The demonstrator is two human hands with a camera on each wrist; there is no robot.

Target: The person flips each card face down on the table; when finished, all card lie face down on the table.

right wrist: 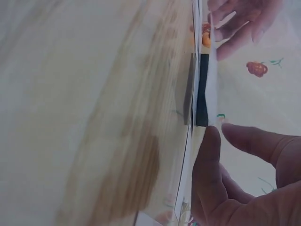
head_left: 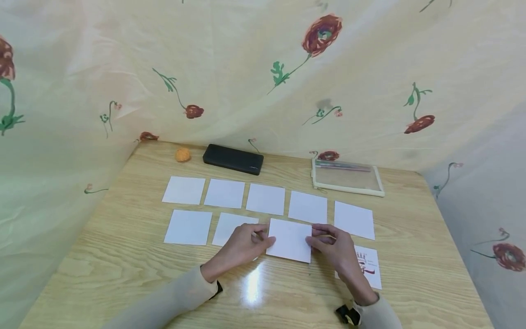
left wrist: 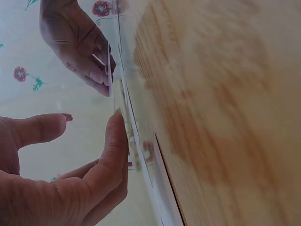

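A blank white card (head_left: 289, 240) is between my two hands in the head view, above the front row of cards. My right hand (head_left: 334, 246) pinches its right edge between thumb and fingers. At the left edge is my left hand (head_left: 244, 242); in the left wrist view its index fingertip (left wrist: 117, 117) touches the card's end, while the thumb (left wrist: 51, 128) stands apart. Under my right wrist lies a card with a red printed picture (head_left: 371, 267), partly hidden. My left hand partly covers another white card (head_left: 230, 226).
Several blank white cards (head_left: 265, 199) form a back row. Another white card (head_left: 188, 227) lies at the front left. Behind them are an orange ball (head_left: 182, 155), a black case (head_left: 233, 159) and a clear zip pouch (head_left: 347, 177) with pens. A flowered cloth (head_left: 246, 91) hangs behind the wooden table (head_left: 111, 256).
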